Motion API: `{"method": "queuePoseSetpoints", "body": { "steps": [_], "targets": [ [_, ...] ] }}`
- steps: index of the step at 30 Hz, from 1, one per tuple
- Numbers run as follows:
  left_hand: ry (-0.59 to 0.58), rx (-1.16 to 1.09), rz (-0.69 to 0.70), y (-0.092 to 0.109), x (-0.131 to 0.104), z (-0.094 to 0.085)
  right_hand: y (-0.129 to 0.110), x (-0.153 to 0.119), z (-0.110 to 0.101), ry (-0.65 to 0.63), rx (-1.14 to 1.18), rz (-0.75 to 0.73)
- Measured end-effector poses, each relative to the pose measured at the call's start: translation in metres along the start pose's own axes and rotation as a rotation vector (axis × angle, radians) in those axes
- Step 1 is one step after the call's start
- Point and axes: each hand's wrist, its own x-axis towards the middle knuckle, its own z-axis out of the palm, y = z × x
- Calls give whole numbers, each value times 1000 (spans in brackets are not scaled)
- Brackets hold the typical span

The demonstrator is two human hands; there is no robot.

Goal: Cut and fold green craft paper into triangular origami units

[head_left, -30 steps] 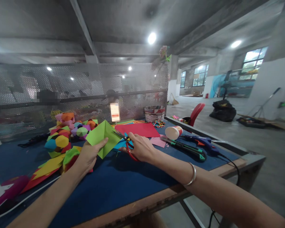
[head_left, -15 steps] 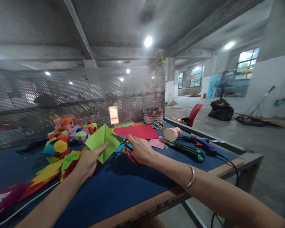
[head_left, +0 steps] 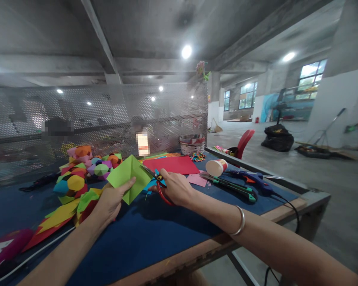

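Note:
Between the thumb and fingers of my left hand (head_left: 115,198) is a creased sheet of green paper (head_left: 129,176), held up over the blue tabletop. My right hand (head_left: 177,188) grips a pair of scissors (head_left: 161,190) by its red handles. The blades point left and meet the right edge of the green paper; whether they have cut into it I cannot tell. Under and behind the scissors lies some light-blue paper (head_left: 150,186), partly hidden. Beyond it a red sheet (head_left: 173,165) rests on the table.
Colourful paper balls (head_left: 74,182) are heaped on the left. To the right lie pink paper (head_left: 197,180), a paper cup (head_left: 216,167) on its side, a green-black utility knife (head_left: 234,188) and a blue glue gun (head_left: 253,180) with its cord. A woven basket (head_left: 192,145) stands behind.
Almost nothing differs. Both hands hold the same places, with the scissors at the green paper's right edge; the blades look slightly shifted.

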Motion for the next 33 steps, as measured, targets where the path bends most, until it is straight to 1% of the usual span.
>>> {"method": "queuePoseSetpoints", "body": {
  "steps": [15,22,25,28,31,33],
  "targets": [
    [4,28,9,-3,3,-2,-3,1,-2,-31,36,29],
    [-11,36,13,-7,8,-8,-3,1,-3,-30,124,57],
    [-14,56,24,-8,9,-9,-1,1,-3,-1,213,74],
    [-22,79,33,-7,8,-7,4,4,2,42,348,87],
    [-36,105,32,-7,6,-5,10,9,11,72,542,98],
    [-56,122,16,-7,5,-5,11,12,18,50,700,107]
  ]
}}
